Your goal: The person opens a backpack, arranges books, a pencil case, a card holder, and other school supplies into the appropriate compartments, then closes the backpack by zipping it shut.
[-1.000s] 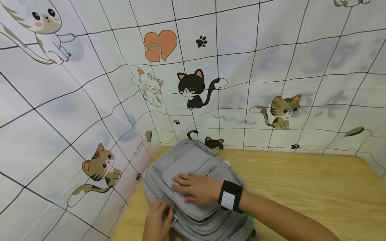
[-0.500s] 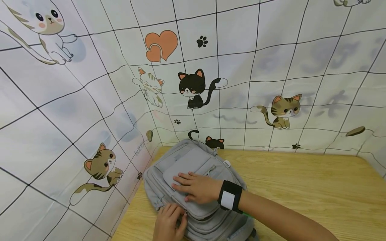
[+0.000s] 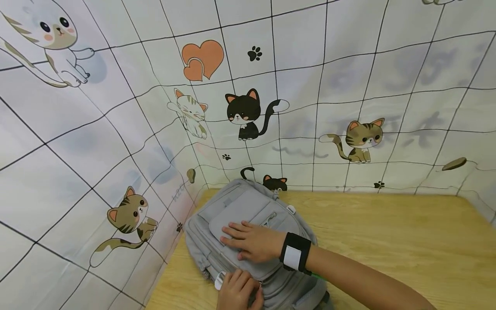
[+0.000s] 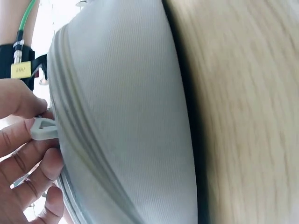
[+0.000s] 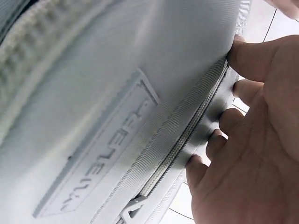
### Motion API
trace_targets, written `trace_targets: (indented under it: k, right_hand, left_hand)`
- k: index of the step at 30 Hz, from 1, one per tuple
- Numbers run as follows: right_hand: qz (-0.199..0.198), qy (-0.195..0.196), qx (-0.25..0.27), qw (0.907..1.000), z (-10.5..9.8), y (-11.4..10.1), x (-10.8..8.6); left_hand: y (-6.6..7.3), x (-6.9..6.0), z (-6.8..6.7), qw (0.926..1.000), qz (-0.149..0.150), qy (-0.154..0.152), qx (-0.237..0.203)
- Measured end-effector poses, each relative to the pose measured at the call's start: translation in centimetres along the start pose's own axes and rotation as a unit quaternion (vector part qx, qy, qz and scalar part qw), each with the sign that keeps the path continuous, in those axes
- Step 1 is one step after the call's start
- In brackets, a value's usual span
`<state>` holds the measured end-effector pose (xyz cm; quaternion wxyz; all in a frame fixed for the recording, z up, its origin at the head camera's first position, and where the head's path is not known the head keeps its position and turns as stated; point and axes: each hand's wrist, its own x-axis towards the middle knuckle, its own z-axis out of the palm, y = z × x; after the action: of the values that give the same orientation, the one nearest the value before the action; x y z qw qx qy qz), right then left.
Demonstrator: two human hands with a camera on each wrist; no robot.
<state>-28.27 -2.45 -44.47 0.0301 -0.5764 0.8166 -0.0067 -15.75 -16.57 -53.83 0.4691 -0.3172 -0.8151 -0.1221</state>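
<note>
A grey backpack (image 3: 242, 206) lies on the wooden table, front face up. My right hand (image 3: 255, 243) rests on its front panel, fingers spread and fairly straight. In the right wrist view those fingertips press beside a zipper (image 5: 187, 130), with a raised label (image 5: 100, 161) nearby. At the lower edge of the bag, my left hand (image 3: 237, 289) pinches a grey zipper pull (image 4: 44, 130), seen between thumb and fingers in the left wrist view. Zipper tracks (image 4: 79, 107) curve along the bag's side there. The bag's underside is hidden.
The light wood tabletop (image 3: 387, 241) extends to the right of the bag. A white grid-patterned cloth (image 3: 302, 51) with printed cats hangs behind and to the left, close to the bag. A black strap (image 3: 296, 253) circles the right wrist.
My left hand has slid rightward and toward me along the bag's edge with the zipper pull, uncovering a white buckle at the bag's side. The right hand has stayed in place.
</note>
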Motion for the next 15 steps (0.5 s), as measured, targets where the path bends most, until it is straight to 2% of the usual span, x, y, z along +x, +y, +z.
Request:
trace_targets:
  k: [4, 7, 11, 13, 15]
  right_hand:
    - [-0.001, 0.001, 0.009, 1.0000, 0.1, 0.0, 0.0]
    - [0.001, 0.010, 0.051, 0.9987, -0.5, 0.2, -1.1]
    - [-0.002, 0.057, 0.132, 0.9896, -1.2, -0.5, -4.4]
    - [-0.011, 0.089, 0.160, 0.9831, -0.7, -1.1, -6.3]
    - [-0.030, 0.116, 0.184, 0.9757, 0.5, -1.7, -7.7]
  left_hand:
    - [0.7, 0.2, 0.2, 0.9999, 0.002, -0.004, 0.009]
    - [0.8, 0.4, 0.5, 0.9999, -0.014, 0.000, 0.002]
    - [0.8, 0.2, 0.5, 0.9982, -0.040, 0.019, -0.041]
    - [0.8, 0.4, 0.3, 0.9962, -0.055, 0.023, -0.064]
    - [0.9, 0.8, 0.0, 0.9918, -0.084, 0.015, -0.095]
